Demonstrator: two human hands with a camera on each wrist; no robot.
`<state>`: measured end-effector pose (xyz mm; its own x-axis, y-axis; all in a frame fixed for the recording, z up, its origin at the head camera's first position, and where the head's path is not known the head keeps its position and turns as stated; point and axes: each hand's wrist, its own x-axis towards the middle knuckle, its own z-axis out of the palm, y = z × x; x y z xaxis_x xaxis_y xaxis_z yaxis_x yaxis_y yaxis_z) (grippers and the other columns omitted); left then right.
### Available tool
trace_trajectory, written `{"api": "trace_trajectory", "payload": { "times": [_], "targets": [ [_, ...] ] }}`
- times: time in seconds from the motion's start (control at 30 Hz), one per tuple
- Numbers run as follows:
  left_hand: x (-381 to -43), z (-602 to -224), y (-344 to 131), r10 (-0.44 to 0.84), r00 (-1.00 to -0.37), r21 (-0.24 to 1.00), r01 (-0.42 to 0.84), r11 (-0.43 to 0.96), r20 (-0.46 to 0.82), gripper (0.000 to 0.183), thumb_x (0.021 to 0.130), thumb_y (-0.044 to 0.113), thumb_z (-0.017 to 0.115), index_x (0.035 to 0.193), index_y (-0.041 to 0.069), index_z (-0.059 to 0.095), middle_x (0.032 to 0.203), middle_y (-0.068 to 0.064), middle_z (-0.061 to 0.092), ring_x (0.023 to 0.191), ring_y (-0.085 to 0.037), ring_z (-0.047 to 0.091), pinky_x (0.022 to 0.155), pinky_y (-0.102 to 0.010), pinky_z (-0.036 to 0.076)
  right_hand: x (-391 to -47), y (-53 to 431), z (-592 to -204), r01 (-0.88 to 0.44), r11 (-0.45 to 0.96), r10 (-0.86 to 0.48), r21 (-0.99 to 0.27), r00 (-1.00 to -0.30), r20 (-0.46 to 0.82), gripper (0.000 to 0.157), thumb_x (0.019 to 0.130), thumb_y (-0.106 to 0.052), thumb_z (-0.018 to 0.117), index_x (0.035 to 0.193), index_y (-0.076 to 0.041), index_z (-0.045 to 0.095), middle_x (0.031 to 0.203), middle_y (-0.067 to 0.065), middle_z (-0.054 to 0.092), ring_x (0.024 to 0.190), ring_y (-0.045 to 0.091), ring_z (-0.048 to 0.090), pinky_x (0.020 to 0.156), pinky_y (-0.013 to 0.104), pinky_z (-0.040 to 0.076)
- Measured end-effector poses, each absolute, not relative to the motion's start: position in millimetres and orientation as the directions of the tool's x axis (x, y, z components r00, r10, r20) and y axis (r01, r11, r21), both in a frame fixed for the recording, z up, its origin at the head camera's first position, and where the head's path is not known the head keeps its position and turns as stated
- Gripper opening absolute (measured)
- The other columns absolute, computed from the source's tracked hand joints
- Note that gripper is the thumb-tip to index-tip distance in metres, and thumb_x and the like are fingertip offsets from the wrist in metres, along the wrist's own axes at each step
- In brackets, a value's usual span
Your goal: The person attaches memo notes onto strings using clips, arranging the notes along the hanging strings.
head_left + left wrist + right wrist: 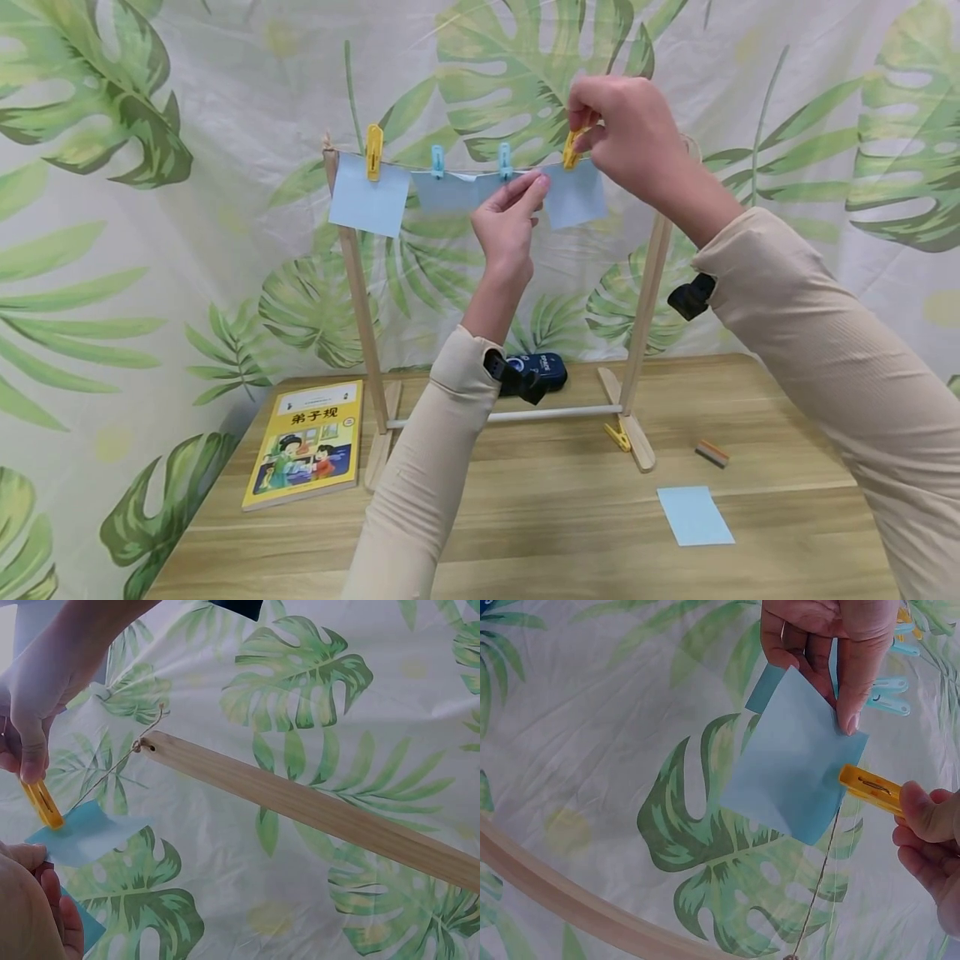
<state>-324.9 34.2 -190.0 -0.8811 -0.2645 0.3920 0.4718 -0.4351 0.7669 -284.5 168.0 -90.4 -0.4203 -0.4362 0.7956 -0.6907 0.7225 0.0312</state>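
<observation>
A blue paper square (576, 197) hangs at the right part of a string tied between two wooden posts. My left hand (510, 218) pinches its upper left corner between thumb and fingers. Above it, my right hand (626, 125) grips a yellow clothespin (572, 150), whose tip sits over the paper's top edge at the string. In the right wrist view the clothespin (870, 789) overlaps the paper (791, 765) beside the string (821, 877). Further left hang another blue paper (369, 196) under a yellow clothespin (374, 152) and blue paper (446, 192) under light blue clothespins (437, 161).
The wooden frame (360, 317) stands on a wooden table (540, 517). A yellow book (307, 446) lies left, a dark blue case (546, 371) behind the crossbar. Near the right foot lie a yellow clothespin (618, 437), a small striped block (712, 454) and a blue paper sheet (695, 516).
</observation>
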Motion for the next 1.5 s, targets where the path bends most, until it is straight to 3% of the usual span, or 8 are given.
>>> {"api": "trace_trajectory", "payload": {
  "times": [0.27, 0.57, 0.9, 1.17, 1.5],
  "targets": [
    [-328.0, -189.8, 34.0, -0.26, -0.884, 0.782, 0.466, -0.414, 0.389, 0.02, 0.088, 0.015, 0.081, 0.104, 0.004, 0.08, 0.083, 0.005, 0.075, 0.068, -0.007, 0.06, 0.065, -0.024, 0.048, -288.2, 169.1, -86.5, -0.696, 0.717, -0.454, 0.044, -0.417, 0.787, 0.009, 0.091, 0.016, 0.06, 0.087, 0.008, 0.06, 0.088, 0.024, 0.065, 0.09, 0.037, 0.064, 0.084, 0.046, 0.053],
    [-326.9, -189.1, 34.7, -0.283, -0.884, 0.781, 0.463, -0.418, 0.373, 0.019, 0.086, 0.016, 0.083, 0.102, 0.005, 0.081, 0.085, 0.003, 0.076, 0.067, -0.008, 0.06, 0.063, -0.022, 0.048, -291.3, 167.5, -85.5, -0.667, 0.744, -0.445, 0.025, -0.468, 0.763, 0.012, 0.092, 0.013, 0.063, 0.096, 0.008, 0.073, 0.096, 0.022, 0.071, 0.093, 0.036, 0.065, 0.086, 0.046, 0.054],
    [-329.8, -189.7, 35.6, -0.289, -0.881, 0.778, 0.468, -0.42, 0.374, 0.019, 0.086, 0.015, 0.083, 0.102, 0.004, 0.081, 0.082, 0.006, 0.074, 0.067, -0.008, 0.06, 0.062, -0.021, 0.047, -293.1, 166.0, -84.8, -0.653, 0.757, -0.435, 0.036, -0.461, 0.774, 0.016, 0.093, 0.012, 0.059, 0.097, 0.009, 0.075, 0.097, 0.023, 0.073, 0.091, 0.037, 0.066, 0.084, 0.046, 0.055],
    [-331.2, -189.7, 36.0, -0.298, -0.888, 0.789, 0.45, -0.417, 0.35, 0.019, 0.086, 0.017, 0.083, 0.1, 0.005, 0.081, 0.086, -0.001, 0.075, 0.069, -0.01, 0.06, 0.062, -0.02, 0.047, -291.6, 164.1, -84.5, -0.645, 0.763, -0.441, 0.036, -0.479, 0.759, 0.018, 0.093, 0.013, 0.057, 0.097, 0.01, 0.075, 0.098, 0.023, 0.074, 0.092, 0.037, 0.066, 0.082, 0.045, 0.055],
    [-331.6, -189.9, 36.3, -0.294, -0.893, 0.792, 0.442, -0.421, 0.342, 0.021, 0.088, 0.019, 0.082, 0.102, 0.004, 0.081, 0.088, -0.001, 0.076, 0.067, -0.007, 0.059, 0.068, -0.026, 0.05, -290.3, 165.2, -85.8, -0.648, 0.761, -0.44, 0.036, -0.474, 0.763, 0.017, 0.093, 0.013, 0.058, 0.095, 0.009, 0.075, 0.096, 0.022, 0.074, 0.09, 0.037, 0.066, 0.08, 0.043, 0.054]
  ]
}}
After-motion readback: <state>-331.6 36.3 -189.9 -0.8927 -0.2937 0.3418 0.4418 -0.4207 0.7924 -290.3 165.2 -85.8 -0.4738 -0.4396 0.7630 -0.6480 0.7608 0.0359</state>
